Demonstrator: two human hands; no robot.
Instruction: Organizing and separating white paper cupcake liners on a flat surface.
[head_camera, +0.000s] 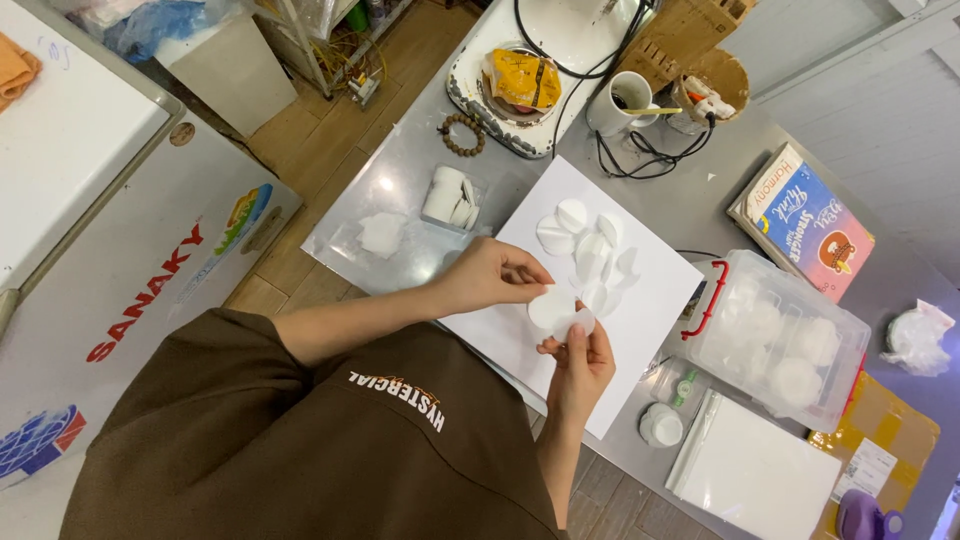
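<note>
Landmark: white paper sheet, lying on the grey worktop.

- White disc: thin, round, matte, slightly limp at the rim; held just above the near edge of the sheet, between both hands. A second small piece seems to sit just under it at the right fingers; whether it is a separate layer cannot be told.
- Left hand: over the sheet's near-left edge, fingers pinched on the upper rim of the disc.
- Right hand: at the sheet's near edge, thumb and fingertips nipping the lower rim of the disc.
- Pile of discs: loose, overlapping, near the middle of the sheet, just beyond the hands.
- Clear lidded box: right of the sheet, red latch, more round white pieces inside.
- Plastic bag of pads: left of the sheet's far corner.
- White mug: beyond the sheet, among black cables.
- Book: beyond the box, blue and pink cover.

Risks, as judged: the disc looks flimsy, so uneven pulling by the two pinches could tear or crease it. A loosened pinch could drop it onto the pile, where it would be hard to tell apart. A sweeping wrist could scatter the loose pile off the sheet.
</note>
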